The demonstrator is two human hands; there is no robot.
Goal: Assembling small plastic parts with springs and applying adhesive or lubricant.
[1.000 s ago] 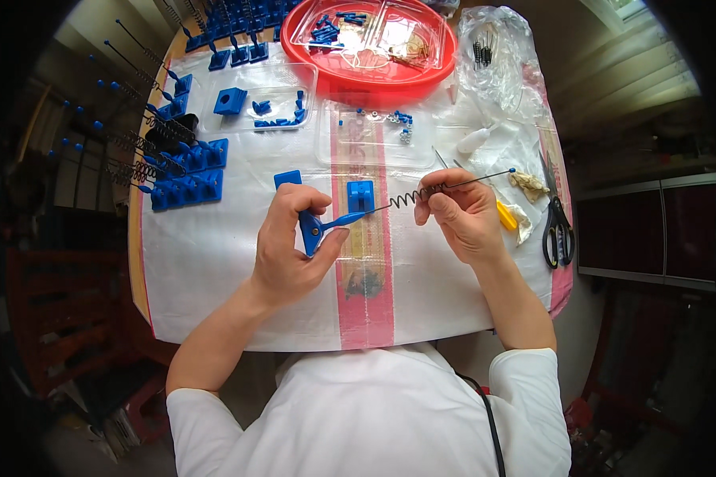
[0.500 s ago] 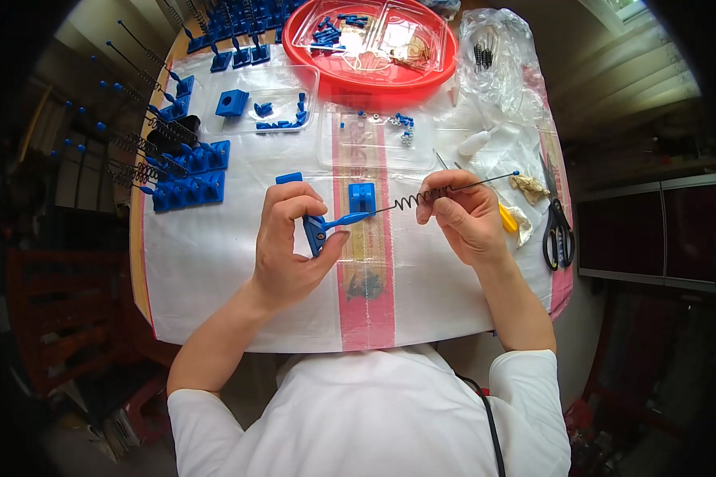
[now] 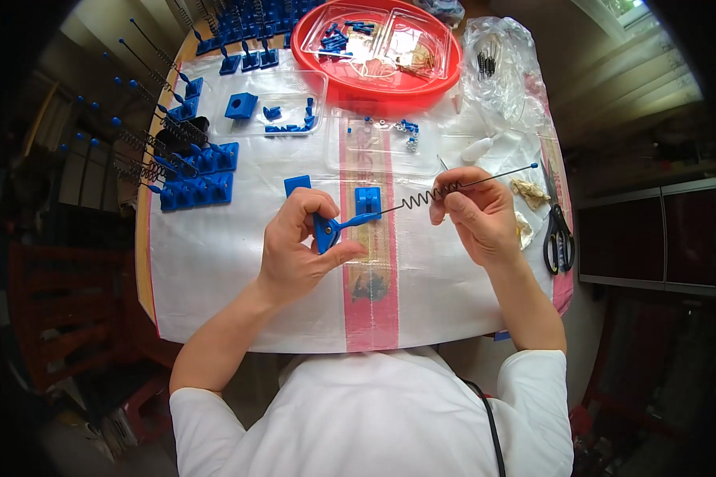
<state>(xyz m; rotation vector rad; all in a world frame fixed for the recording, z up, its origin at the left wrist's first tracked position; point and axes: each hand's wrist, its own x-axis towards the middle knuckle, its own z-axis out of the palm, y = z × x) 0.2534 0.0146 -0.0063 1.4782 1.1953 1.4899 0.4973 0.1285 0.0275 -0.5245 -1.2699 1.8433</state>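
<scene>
My left hand is closed around a blue plastic base, its thumb stretched out below it. From this base a slim blue lever points right and runs into a thin wire with a dark coil spring. My right hand pinches the spring's right end, and the straight wire beyond the fingers ends in a small blue tip. Just behind the lever lies a blue block on the table. Another flat blue piece shows behind my left fingers.
Finished-looking blue bases with springs crowd the left side. Clear trays of small blue parts lie behind my hands, near a red basin. Right are black scissors, a white bottle and a plastic bag.
The blue base has turned in my left hand, so its side with a round fastener faces up. My left thumb has moved off it. My right hand has shifted slightly right with the spring.
</scene>
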